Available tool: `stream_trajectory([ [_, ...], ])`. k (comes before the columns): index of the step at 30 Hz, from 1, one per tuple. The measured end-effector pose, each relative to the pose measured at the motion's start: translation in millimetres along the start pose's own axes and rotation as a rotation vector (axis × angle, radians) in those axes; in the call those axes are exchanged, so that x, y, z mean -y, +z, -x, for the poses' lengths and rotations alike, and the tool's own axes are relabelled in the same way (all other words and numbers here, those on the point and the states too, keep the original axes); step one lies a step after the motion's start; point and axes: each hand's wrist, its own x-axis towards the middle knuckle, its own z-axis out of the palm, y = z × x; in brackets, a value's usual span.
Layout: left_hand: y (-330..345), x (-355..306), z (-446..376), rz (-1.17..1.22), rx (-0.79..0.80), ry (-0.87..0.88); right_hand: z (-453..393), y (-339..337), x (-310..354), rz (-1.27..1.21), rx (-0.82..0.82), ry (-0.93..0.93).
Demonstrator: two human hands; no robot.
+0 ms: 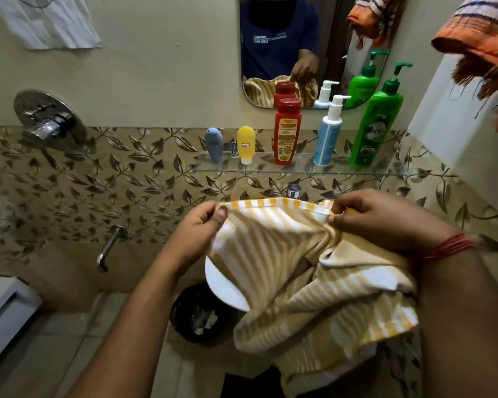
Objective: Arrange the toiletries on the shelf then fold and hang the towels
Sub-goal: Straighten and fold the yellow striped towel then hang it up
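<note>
I see my left hand (202,222) and right hand (380,219) pinching the yellow-and-white striped towel's (293,268) top hem, cloth crumpled below.

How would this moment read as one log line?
step: folding | left hand and right hand: pinch striped towel edge | toiletries: upright on glass shelf

Towel (299,254): soft striped cloth, matt. Shelf (299,169): clear glass, glossy. Bottles (287,133): smooth shiny plastic. Tap (110,248): polished metal. Basin (222,285): glossy white ceramic.
</note>
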Motion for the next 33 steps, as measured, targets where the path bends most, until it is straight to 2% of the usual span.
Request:
stream_trajectory([
  [3,0.4,-28.0,-5.5,0.247,-0.216,0.095,-5.0,5.4,4.3,0.086,0.008,-0.033],
  [5,0.3,-47.9,-6.4,0.379,-0.243,0.167,-4.6,5.0,7.0,0.090,0.029,-0.054],
  [7,4.2,-65.0,-4.7,0.468,-0.144,0.234,0.3,-0.3,11.5,-0.003,0.094,-0.149],
  [9,12.8,-79.9,-4.0,0.499,-0.037,0.257,6.5,-8.8,19.4,-0.202,0.192,-0.330],
  [12,29.8,-94.3,-7.8,0.380,0.073,0.276,8.1,-18.8,26.6,-0.484,0.244,-0.527],
  [19,60.4,-92.2,-19.8,0.073,0.546,0.133,-10.7,-18.4,9.9,-0.362,0.052,-0.503],
  [22,69.1,-89.1,-21.7,0.013,0.631,0.142,-10.3,-20.8,4.2,-0.363,0.038,-0.472],
  [28,61.0,-95.0,-21.8,0.287,0.478,0.253,-4.0,-21.7,-10.8,-0.465,0.013,-0.463],
  [31,30.6,-95.4,-21.3,0.536,0.245,0.306,12.8,-22.0,-37.4,-0.573,-0.031,-0.456],
  [33,14.6,-91.3,-27.5,0.506,0.076,0.323,20.6,-23.1,-53.7,-0.661,-0.092,-0.412],
])
